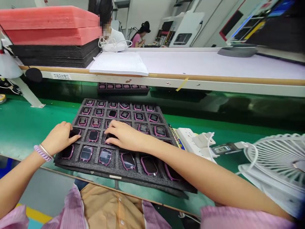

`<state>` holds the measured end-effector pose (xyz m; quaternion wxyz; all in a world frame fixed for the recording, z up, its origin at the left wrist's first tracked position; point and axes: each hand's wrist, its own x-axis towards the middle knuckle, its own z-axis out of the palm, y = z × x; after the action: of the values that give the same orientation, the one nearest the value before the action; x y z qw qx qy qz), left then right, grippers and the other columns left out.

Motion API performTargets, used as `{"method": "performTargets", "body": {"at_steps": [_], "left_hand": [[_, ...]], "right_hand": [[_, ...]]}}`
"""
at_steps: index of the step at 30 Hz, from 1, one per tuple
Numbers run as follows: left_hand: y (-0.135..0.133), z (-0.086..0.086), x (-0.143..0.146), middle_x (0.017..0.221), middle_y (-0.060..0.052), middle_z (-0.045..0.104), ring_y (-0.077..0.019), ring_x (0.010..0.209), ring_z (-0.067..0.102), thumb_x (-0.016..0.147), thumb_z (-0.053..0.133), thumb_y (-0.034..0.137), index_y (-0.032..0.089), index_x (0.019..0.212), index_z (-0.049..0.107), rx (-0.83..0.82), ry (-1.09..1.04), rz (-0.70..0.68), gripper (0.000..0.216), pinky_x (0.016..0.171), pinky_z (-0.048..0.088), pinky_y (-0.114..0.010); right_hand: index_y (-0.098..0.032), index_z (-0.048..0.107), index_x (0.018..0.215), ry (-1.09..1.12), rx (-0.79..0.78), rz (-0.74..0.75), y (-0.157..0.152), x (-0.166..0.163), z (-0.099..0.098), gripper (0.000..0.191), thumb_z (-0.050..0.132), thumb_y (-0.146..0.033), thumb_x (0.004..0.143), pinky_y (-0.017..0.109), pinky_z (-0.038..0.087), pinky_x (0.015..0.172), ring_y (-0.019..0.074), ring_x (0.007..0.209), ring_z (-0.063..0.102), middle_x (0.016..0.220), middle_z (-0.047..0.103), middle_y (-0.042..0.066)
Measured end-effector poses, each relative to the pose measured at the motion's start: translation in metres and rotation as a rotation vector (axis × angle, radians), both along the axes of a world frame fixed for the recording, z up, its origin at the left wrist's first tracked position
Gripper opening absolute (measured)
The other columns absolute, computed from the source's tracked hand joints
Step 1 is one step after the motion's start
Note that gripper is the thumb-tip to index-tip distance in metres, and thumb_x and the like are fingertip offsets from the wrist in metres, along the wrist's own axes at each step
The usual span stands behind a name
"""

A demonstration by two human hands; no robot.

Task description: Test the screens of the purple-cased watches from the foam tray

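A dark foam tray [94, 167] with rows of square pockets lies before me, holding many purple-framed smartwatch bodies. At its left edge, my left hand [59, 137] has thumb and fingers closed around a dark-screened smartwatch [76, 131] in its pocket. Nearer the middle, my right hand [125, 135] reaches across the tray, its thumb and fingertips closed on another smartwatch [109, 136], which they partly cover. Some watches in the far rows, such as one smartwatch [139, 116], show lit text. Front-row pieces, like a smartwatch [105, 156], have dark, reflective screens. My right forearm hides part of the tray's right side.
A white power strip [187, 136] with plugs and a cable stands right of the tray, beside a white fan [283, 159]. Above runs a shelf [181, 63] with papers [119, 62] and stacked red foam [47, 25]. Beneath it sits another watch tray [123, 90]. Two people are beyond.
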<state>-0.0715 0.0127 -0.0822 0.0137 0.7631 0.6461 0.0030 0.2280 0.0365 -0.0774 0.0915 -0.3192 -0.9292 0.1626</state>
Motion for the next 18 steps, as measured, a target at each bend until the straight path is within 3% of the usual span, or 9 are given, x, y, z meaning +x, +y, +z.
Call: {"method": "performTargets", "body": {"at_steps": [5, 10, 12, 14, 16, 18], "left_hand": [[-0.004, 0.002, 0.012, 0.107, -0.022, 0.065, -0.0404, 0.101, 0.069, 0.087, 0.053, 0.054, 0.010, 0.104, 0.067, -0.072, 0.056, 0.035, 0.049, 0.091, 0.055, -0.050], [-0.004, 0.010, 0.015, 0.110, -0.018, 0.066, -0.0393, 0.107, 0.067, 0.085, 0.056, 0.045, 0.016, 0.097, 0.064, -0.056, 0.003, 0.034, 0.033, 0.083, 0.053, -0.044], [-0.005, 0.016, 0.015, 0.098, -0.012, 0.068, -0.0327, 0.092, 0.069, 0.082, 0.059, 0.044, 0.019, 0.094, 0.058, 0.006, -0.174, 0.040, 0.028, 0.076, 0.051, -0.039], [-0.003, 0.024, 0.019, 0.087, -0.006, 0.066, -0.0260, 0.078, 0.067, 0.079, 0.061, 0.043, 0.021, 0.095, 0.052, 0.075, -0.435, -0.008, 0.029, 0.069, 0.048, -0.035], [0.000, 0.030, 0.030, 0.082, -0.001, 0.063, -0.0204, 0.070, 0.061, 0.078, 0.062, 0.042, 0.020, 0.103, 0.052, 0.089, -0.696, -0.122, 0.034, 0.066, 0.045, -0.032], [0.007, 0.034, 0.051, 0.080, 0.001, 0.060, -0.0162, 0.064, 0.055, 0.079, 0.062, 0.040, 0.019, 0.111, 0.055, 0.015, -0.883, -0.226, 0.039, 0.064, 0.043, -0.030]], "right_hand": [[-0.005, 0.071, 0.120, -0.261, 0.052, -0.065, 0.003, -0.068, 0.006, 0.035, 0.067, -0.037, 0.107, 0.049, 0.049, 0.102, 0.0389, 0.117, 0.062, 0.121, 0.062, 0.023], [-0.011, 0.065, 0.108, -0.245, 0.027, -0.072, 0.002, -0.084, 0.002, 0.027, 0.078, -0.034, 0.100, 0.042, 0.050, 0.094, 0.0348, 0.115, 0.061, 0.117, 0.063, 0.018], [-0.016, 0.059, 0.097, -0.110, 0.042, -0.073, 0.001, -0.078, 0.000, 0.021, 0.079, -0.020, 0.093, 0.036, 0.049, 0.088, 0.0294, 0.106, 0.061, 0.109, 0.063, 0.012], [-0.020, 0.049, 0.087, 0.123, 0.004, -0.064, 0.001, -0.065, -0.002, 0.027, 0.072, -0.005, 0.084, 0.032, 0.046, 0.080, 0.0234, 0.092, 0.060, 0.097, 0.062, 0.005], [-0.021, 0.045, 0.086, 0.364, -0.171, -0.064, 0.001, -0.048, -0.002, 0.027, 0.064, -0.004, 0.080, 0.028, 0.044, 0.071, 0.0189, 0.078, 0.058, 0.089, 0.062, 0.001], [-0.021, 0.048, 0.094, 0.554, -0.478, -0.083, 0.004, -0.029, -0.002, 0.021, 0.064, -0.013, 0.083, 0.026, 0.044, 0.063, 0.0162, 0.070, 0.059, 0.088, 0.065, -0.001]]}}
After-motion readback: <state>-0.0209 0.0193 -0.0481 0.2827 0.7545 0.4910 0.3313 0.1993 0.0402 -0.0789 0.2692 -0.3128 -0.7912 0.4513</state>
